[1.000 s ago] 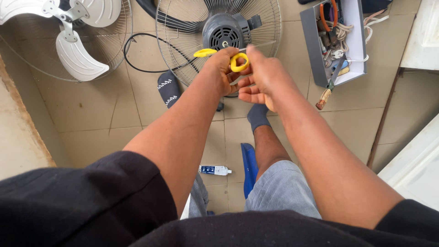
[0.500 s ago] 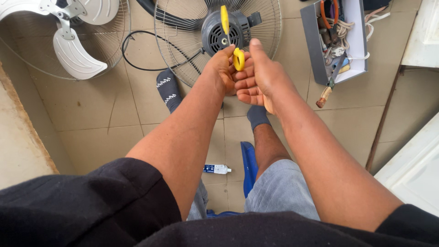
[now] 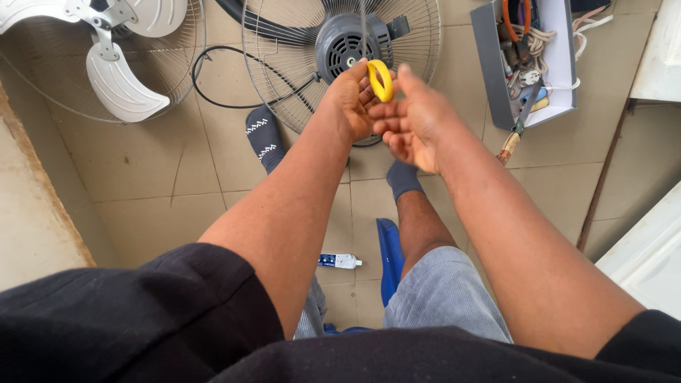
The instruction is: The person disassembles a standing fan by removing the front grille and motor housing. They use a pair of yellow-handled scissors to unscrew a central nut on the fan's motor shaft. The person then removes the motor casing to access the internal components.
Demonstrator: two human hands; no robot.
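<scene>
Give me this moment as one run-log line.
left hand: pinching yellow tape roll | right hand: open beside it, fingertips at the roll | below: fan motor in wire guard | right: grey toolbox

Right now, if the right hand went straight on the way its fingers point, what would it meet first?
Probably the yellow ring pinched in the left hand; the right hand points straight at it, though the gap between them is hard to judge.

A: From where does the camera look?

B: It sits on the person's head and faces steeply down, along both forearms to the tiled floor point(image 3: 163, 177).

A: How near is it?

B: Very near to the dark sleeves at the bottom edge; the wire fan guard point(image 3: 418, 78) at top centre is farther.

A: Is there another view?

B: No, only this one.
</scene>
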